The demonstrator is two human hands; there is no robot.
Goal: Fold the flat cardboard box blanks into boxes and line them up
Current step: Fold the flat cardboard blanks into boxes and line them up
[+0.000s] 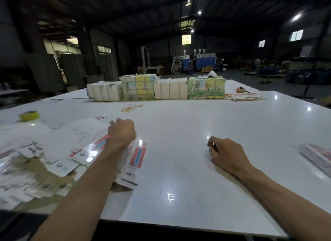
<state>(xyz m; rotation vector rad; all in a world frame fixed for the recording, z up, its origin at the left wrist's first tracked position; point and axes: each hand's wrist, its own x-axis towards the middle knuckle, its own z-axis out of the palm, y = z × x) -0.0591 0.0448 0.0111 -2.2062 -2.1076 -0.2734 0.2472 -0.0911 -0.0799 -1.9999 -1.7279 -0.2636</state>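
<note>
Flat box blanks [59, 161], white with red and blue print, lie in a loose heap on the left of the white table [179, 169]. One long blank [138, 156] sticks out at the heap's right edge. My left hand [121, 133] rests curled in a fist on top of the heap. Its fingers are hidden behind the back of the hand, so any grip on a blank cannot be seen. My right hand [227, 154] lies on the bare table to the right, fingers curled under, with nothing visible in it. Another stack of blanks [318, 156] sits at the right edge.
Several wrapped bundles [171, 88] stand in a row across the far side. Rubber bands [132, 107] lie in front of them. A yellow tape roll [29, 115] is far left, and an orange tape measure [240, 90] sits by a flat stack [245, 96] far right.
</note>
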